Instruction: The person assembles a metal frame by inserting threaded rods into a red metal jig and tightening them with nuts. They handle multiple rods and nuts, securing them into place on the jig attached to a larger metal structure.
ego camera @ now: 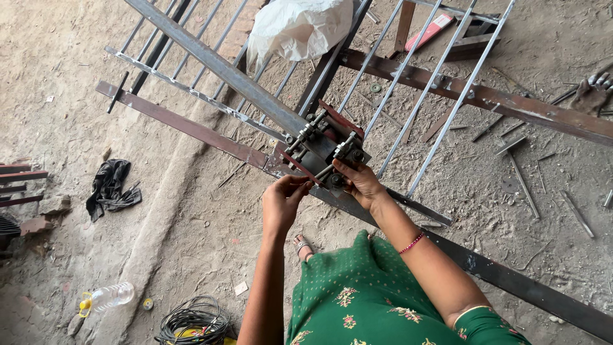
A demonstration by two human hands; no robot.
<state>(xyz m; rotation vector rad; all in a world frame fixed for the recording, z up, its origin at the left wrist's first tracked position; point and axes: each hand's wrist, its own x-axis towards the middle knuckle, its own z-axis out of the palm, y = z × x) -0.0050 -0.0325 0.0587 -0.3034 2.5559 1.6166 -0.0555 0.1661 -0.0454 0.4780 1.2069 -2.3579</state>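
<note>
We are gripping one steel clamp jig (325, 150) at frame centre with two hands: left hand (284, 198) pinching its lower edge, right hand (359, 182) closed on its lower right corner, over one rusty flat bar (191, 128).

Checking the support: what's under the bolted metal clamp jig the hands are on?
The clamp jig sits on a long rusty flat bar, with dirt floor below. Both the left hand and right hand cover its near edge, hiding the contact there.

Single head view — steeply downward, near hands (319, 191)
</note>
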